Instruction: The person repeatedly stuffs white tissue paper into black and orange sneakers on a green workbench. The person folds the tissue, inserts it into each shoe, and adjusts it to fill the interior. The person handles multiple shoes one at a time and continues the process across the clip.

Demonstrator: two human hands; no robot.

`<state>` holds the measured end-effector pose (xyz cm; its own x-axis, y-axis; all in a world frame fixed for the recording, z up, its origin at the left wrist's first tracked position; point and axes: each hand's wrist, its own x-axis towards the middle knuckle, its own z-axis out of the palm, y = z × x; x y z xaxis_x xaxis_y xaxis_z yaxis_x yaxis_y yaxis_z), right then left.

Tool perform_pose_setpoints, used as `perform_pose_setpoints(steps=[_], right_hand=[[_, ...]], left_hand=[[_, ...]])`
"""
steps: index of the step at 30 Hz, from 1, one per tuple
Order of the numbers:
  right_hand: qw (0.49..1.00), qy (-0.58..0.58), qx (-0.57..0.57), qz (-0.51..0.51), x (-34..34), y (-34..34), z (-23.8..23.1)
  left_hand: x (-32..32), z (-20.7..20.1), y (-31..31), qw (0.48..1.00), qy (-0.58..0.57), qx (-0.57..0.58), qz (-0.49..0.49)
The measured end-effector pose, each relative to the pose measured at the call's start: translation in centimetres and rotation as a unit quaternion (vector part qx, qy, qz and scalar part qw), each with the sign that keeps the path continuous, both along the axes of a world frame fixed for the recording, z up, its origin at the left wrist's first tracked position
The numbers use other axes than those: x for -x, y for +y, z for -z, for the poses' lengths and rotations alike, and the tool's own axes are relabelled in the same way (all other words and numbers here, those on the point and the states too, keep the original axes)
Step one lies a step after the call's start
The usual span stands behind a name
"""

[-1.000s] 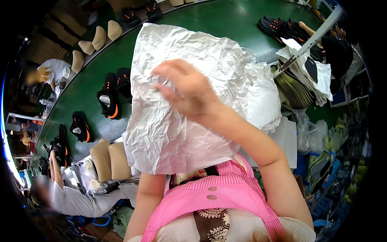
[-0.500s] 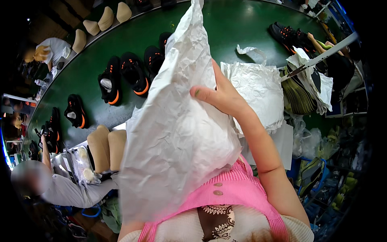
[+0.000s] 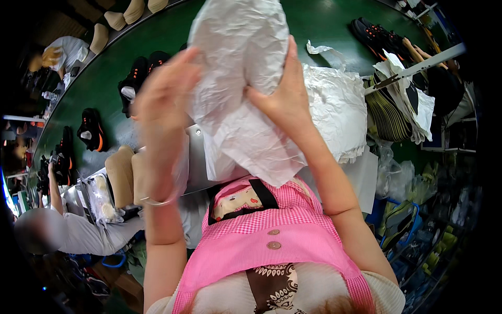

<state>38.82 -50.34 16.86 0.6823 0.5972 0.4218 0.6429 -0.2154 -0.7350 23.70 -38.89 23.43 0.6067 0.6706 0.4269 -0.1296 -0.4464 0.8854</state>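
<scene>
A large sheet of crumpled white paper point(image 3: 235, 68) stands raised in front of me over the green table. My right hand point(image 3: 285, 97) is closed on its right edge, thumb in front and fingers partly behind. At the sheet's left edge is my left hand point(image 3: 167, 94), smeared by motion; whether its fingers touch the paper cannot be made out. A stack of wrinkled white paper sheets point(image 3: 334, 112) lies just right of my right hand. Behind my left hand stand black and orange sneakers point(image 3: 134, 83), partly covered by it.
Another black sneaker point(image 3: 93, 131) stands further left on the green table point(image 3: 319, 23). Tan foot-shaped forms point(image 3: 119, 175) are near my left forearm. Striped dark insoles point(image 3: 386, 112) are stacked at right, beneath a white bar point(image 3: 418, 73). Co-workers sit at left and far right.
My left hand has come up into view at the paper's left side. The sheet has moved up and folded or bunched narrower, its lower part lifting off my apron. My right hand still grips it.
</scene>
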Motion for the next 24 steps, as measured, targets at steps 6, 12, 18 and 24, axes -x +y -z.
perform_pose_setpoints(steps=[6,12,18,24], right_hand=[[0.961,0.142,-0.150,-0.182,2.0,1.2,-1.5],[0.728,0.603,-0.166,-0.280,0.9,0.4,-2.8],[0.665,0.684,-0.136,-0.266,1.8,1.6,-1.1],[0.896,0.334,0.056,-0.287,2.4,-2.5,-3.6]], left_hand=[[-2.5,2.4,-0.9,0.907,-0.090,0.397,0.109],[-2.0,3.1,-2.1,0.892,-0.144,0.415,0.109],[0.7,6.5,-0.5,0.841,-0.132,0.497,0.167],[-0.8,3.3,0.5,0.814,-0.211,0.508,0.186]])
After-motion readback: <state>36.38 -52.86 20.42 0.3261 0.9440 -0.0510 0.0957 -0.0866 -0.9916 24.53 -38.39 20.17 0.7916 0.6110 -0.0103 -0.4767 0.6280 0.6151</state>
